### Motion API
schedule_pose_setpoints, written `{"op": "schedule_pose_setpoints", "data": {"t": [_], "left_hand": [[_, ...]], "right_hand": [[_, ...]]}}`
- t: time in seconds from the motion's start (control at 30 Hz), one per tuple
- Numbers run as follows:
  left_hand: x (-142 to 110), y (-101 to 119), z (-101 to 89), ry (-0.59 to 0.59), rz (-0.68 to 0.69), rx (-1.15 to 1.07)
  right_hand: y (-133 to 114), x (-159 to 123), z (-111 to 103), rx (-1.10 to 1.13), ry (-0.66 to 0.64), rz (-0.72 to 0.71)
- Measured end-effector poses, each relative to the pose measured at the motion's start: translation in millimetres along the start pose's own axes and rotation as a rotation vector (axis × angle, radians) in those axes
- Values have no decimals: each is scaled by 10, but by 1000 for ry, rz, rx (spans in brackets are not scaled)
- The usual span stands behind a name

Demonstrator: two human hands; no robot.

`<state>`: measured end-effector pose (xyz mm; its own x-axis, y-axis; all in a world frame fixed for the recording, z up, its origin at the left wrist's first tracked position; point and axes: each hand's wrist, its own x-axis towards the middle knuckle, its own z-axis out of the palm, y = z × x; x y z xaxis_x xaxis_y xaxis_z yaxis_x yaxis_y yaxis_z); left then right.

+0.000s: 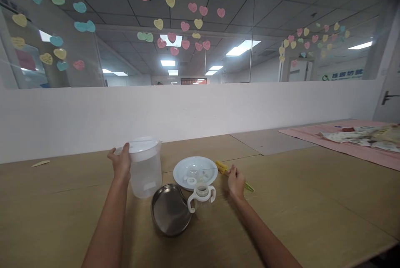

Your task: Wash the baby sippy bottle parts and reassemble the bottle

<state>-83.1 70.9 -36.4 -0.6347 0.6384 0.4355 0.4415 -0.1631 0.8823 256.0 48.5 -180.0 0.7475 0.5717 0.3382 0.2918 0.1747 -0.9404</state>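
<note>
My left hand is closed around the handle side of a translucent plastic pitcher with a white lid, upright on the table. In my right hand is a bottle brush, its yellow head pointing left and its green handle end showing below the fingers. Between the hands lies a white bowl with small clear and white bottle parts in it. Just in front of it stands an uncapped clear baby bottle with two white handles. A kidney-shaped metal tray sits to the bottle's left.
The wooden table runs back to a white wall below a window with heart-shaped notes. At the far right a pink cloth carries some patterned fabric. A thin pale strip lies at the far left.
</note>
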Motion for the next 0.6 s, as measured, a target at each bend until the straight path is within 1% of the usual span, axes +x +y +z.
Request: {"op": "schedule_pose_setpoints", "data": {"t": [0.07,0.1,0.17,0.27,0.37,0.5,0.6], "left_hand": [[-8,51,-6,-3,-141,-222],[-23,95,-22,-2,-181,-303],[-69,202,-67,-26,-182,-368],[-157,368,-109,-68,-157,-388],[-270,499,-77,-144,-61,-371],[-430,600,19,-312,132,-323],[-516,638,50,-366,295,-240]], "right_hand": [[3,-4,7,19,-46,11],[1,-7,7,25,-66,19],[-10,-16,5,8,-98,20],[-33,-35,-6,-91,-148,-22],[-39,-40,-18,-194,-202,-63],[-11,-21,-26,-271,-249,-76],[13,-14,-23,-298,-285,-92]]}}
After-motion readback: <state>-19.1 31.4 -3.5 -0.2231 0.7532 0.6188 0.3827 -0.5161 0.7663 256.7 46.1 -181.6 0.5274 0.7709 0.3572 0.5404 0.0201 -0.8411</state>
